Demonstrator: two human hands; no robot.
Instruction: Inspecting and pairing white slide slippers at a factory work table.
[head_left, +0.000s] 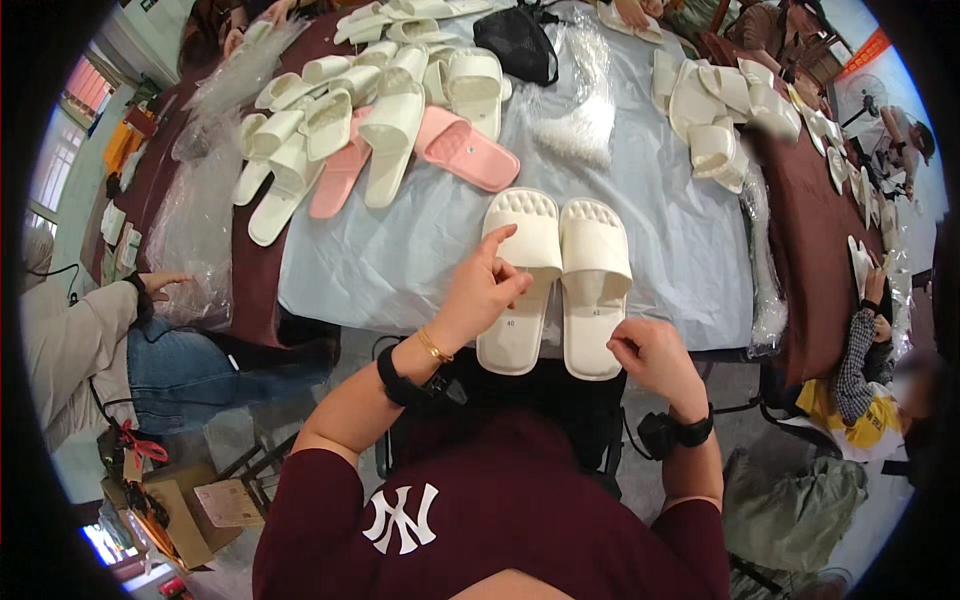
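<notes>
Two cream slippers lie side by side, touching, toes pointing away from the person, at the near edge of the tabletop point(680, 250), which is covered with a pale grey sheet. The left slipper point(520, 285) is under the left hand point(485, 290): the thumb and curled fingers press against its strap and inner edge, the forefinger pointing up; this grip is partly closed, resting on the slipper rather than wrapped around it. The right slipper point(595, 285) has its heel hanging slightly over the table edge. The right hand point(645, 355) sits at that heel, fingers curled in a loose fist just beside it; whether it pinches anything cannot be told.

Both wrists carry black bands; the left also has a thin gold bracelet point(434, 347).

Farther back on the sheet lies a heap of cream slippers point(340, 120) with two pink slippers point(465, 150) among them. A black mesh bag point(518, 45) lies near the far edge. Another group of cream slippers point(715, 115) lies at the right. Clear plastic bags point(195, 230) lie at the left, where another person's hand point(160, 285) rests.
</notes>
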